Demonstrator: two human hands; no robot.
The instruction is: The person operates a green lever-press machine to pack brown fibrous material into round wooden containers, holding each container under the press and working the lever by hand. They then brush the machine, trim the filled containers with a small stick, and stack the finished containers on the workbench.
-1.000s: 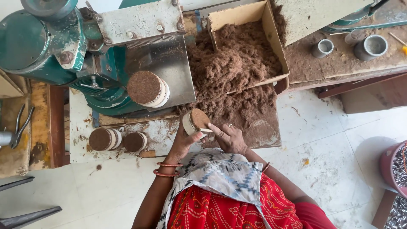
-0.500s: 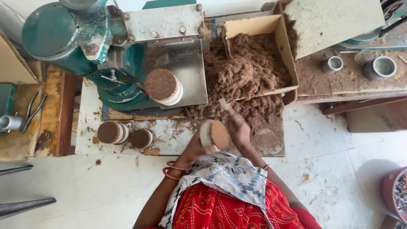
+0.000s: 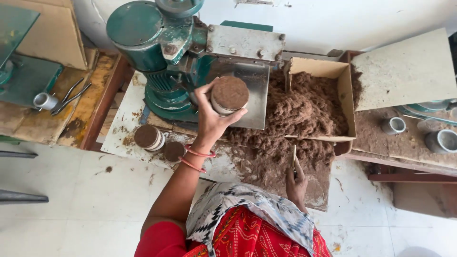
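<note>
My left hand (image 3: 209, 119) is stretched forward and closed around a round white cup packed with brown fibre (image 3: 229, 95). The cup sits against the steel plate (image 3: 257, 109) of a green machine (image 3: 157, 47). My right hand (image 3: 296, 183) rests low on a heap of loose brown fibre (image 3: 285, 152) and grips a thin stick (image 3: 293, 158) that points away from me. Two more packed cups (image 3: 149, 137) (image 3: 173, 151) stand on the white board left of my forearm.
An open cardboard box (image 3: 345, 85) full of fibre stands right of the machine. Empty metal cups (image 3: 392, 125) sit on a dusty bench at the right, under a flat board (image 3: 404, 71). Pliers (image 3: 69, 97) lie on the wooden bench at left.
My left hand rose from in front of my body to the machine's plate. My right hand left the cup it was working on and dropped onto the fibre heap.
</note>
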